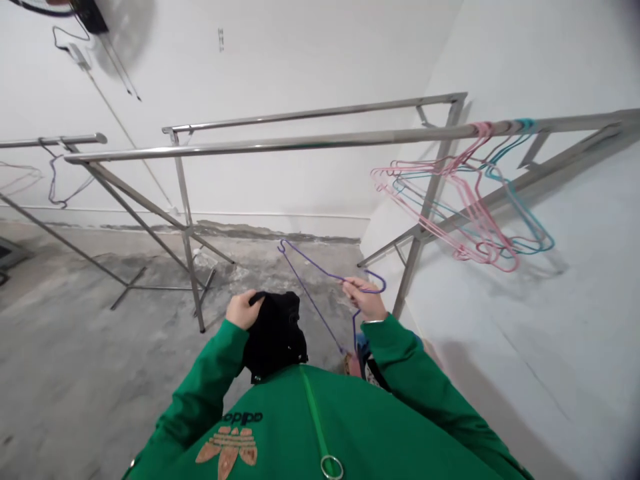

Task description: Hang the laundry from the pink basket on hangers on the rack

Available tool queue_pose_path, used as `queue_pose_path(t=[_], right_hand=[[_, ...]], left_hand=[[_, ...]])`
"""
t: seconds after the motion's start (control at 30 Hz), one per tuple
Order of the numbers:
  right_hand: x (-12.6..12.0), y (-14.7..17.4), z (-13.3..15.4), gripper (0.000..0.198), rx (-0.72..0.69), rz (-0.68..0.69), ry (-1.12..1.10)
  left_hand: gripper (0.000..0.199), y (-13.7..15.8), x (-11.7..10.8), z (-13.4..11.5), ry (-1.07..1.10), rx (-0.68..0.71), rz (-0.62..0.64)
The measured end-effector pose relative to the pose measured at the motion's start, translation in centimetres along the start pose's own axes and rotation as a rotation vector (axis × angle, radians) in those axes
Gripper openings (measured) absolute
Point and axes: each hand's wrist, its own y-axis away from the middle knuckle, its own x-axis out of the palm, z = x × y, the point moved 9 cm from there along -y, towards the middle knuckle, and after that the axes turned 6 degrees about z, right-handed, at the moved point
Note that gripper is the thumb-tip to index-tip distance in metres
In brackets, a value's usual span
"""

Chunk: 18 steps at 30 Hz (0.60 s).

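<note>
My left hand [244,309] is closed on the upper edge of a black garment [276,333], which hangs bunched in front of my jacket. What kind of garment it is I cannot tell. In my right hand [366,299] is a purple clothes hanger [314,305], gripped near the base of its hook. The hook points right, and the hanger's body stretches to the left and down, with one notched end up near the floor's far side. Hanger and garment are apart from each other.
A metal drying rack [280,143] spans the space ahead. Pink hangers [470,193] and teal hangers [530,220] hang at its right end. Further left, another rack [50,142] bears a few hangers. Colourful items [354,364], partly hidden, lie below my right arm.
</note>
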Motion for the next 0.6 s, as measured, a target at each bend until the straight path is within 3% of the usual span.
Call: queue_pose_path(t=[0.07,0.13,0.2,0.27,0.43,0.5,0.6], right_hand=[[-0.8,0.5,2.1,0.048,-0.043,0.115,0.006],[-0.2,1.5,4.7,0.042,-0.138,0.345,0.092],[2.1,2.6,6.7,0.034,-0.24,0.587,0.217],[5.3,2.7,7.6,0.029,-0.315,0.716,0.347],[12.5,-0.4,7.8,0.022,-0.489,0.612,0.48],[13.7,-1.2,7.3,0.021,-0.463,0.584,0.455],[13.4,-1.5,7.2,0.024,-0.391,0.53,0.458]], left_hand=[[0.023,-1.8,-1.3,-0.7,0.073,0.031,0.013],[0.024,-3.4,-2.2,-1.5,0.138,0.045,0.057],[0.027,-4.5,-2.4,-3.0,0.164,0.088,0.132],[0.029,-4.9,-1.9,-5.4,0.16,0.182,0.235],[0.031,-3.8,0.1,-11.0,0.036,0.41,0.439],[0.029,-3.8,0.2,-11.6,-0.065,0.48,0.446],[0.028,-4.7,-0.5,-10.0,-0.233,0.555,0.38]])
